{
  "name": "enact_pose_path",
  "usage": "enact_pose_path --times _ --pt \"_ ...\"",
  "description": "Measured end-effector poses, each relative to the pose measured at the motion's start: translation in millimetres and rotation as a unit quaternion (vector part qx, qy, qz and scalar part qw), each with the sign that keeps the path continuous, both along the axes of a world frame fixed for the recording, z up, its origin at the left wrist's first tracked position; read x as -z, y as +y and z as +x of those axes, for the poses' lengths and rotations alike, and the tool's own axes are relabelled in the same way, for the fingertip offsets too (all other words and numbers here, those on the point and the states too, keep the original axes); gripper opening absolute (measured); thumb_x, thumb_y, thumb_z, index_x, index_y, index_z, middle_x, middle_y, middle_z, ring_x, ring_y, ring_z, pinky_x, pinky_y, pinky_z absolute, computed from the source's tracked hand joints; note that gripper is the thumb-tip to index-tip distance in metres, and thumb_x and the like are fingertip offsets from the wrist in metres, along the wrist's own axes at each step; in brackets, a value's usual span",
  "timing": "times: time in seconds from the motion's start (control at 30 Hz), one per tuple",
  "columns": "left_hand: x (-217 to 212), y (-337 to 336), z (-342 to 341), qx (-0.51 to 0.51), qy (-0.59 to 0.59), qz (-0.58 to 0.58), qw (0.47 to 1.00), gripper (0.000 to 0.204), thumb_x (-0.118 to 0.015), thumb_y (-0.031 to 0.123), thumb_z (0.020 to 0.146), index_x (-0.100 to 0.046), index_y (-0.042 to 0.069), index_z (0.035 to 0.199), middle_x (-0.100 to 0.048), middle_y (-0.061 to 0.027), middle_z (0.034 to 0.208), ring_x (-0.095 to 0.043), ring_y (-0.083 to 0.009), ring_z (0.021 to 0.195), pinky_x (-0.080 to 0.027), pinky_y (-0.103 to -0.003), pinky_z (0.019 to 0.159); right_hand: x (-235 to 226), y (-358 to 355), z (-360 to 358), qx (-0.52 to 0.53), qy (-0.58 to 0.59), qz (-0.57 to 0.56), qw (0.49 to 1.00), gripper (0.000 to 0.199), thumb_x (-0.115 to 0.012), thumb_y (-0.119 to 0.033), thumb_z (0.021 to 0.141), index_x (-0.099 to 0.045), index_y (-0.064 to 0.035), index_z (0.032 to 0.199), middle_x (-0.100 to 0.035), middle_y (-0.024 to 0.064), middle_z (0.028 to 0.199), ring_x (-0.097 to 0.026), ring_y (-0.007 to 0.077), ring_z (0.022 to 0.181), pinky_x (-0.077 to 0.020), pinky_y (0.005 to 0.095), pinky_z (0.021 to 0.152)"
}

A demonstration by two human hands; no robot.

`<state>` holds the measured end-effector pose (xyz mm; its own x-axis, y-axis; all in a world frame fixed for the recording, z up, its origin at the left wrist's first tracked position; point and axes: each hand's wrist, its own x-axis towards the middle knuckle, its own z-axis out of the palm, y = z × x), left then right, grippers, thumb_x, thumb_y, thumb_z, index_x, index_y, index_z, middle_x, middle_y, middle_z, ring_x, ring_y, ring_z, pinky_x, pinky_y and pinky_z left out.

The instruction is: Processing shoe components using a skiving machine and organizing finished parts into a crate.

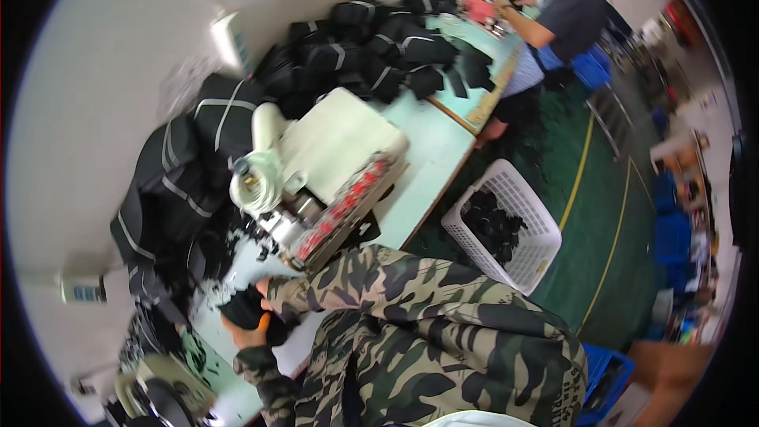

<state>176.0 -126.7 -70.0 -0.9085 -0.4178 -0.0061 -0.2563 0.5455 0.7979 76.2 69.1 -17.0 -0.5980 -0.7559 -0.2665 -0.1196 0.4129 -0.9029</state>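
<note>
Both my hands, in camouflage sleeves, are over the pale table beside the sewing machine. My left hand (247, 335) is closed around the near side of a black fabric piece (242, 308). Something orange shows by its thumb. My right hand (265, 291) touches the far side of the same dark piece; its fingers are partly hidden by the sleeve and the cloth, so its grip is unclear. A cream sewing machine (340, 146) with a row of red parts along its edge stands just beyond my right forearm.
Black bundles tied with white strips (170, 158) are heaped along the wall. A white basket (541, 249) holding black pieces stands on the green floor to the right. A masked co-worker (573, 12) sits at the table's far end. Another machine (170, 387) is at lower left.
</note>
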Motion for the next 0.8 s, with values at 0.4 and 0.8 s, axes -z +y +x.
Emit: enact_pose_path --times 0.4,0.8 --pt "-1 -170 60 -0.174 0.011 0.088 0.981 0.070 -0.078 0.017 0.062 -0.045 -0.007 0.119 -0.056 -0.0181 0.111 -0.054 -0.0241 0.098 -0.043 -0.034 0.088 13 19 -17 0.070 0.078 0.068 0.992 0.031 -0.056 -0.023 0.077 -0.050 -0.0012 0.099 -0.051 0.0187 0.093 -0.051 0.0317 0.091 -0.0401 0.0411 0.076" --pt "-25 -2 32 -0.136 -0.039 -0.077 0.987 0.101 -0.084 0.038 0.050 -0.032 0.002 0.128 -0.052 -0.0228 0.109 -0.054 -0.0362 0.099 -0.043 -0.038 0.087 21 -51 19 -0.138 0.126 0.141 0.972 0.076 -0.071 -0.037 0.064 -0.037 0.0074 0.116 -0.046 0.0241 0.113 -0.048 0.0395 0.105 -0.0407 0.0438 0.087"
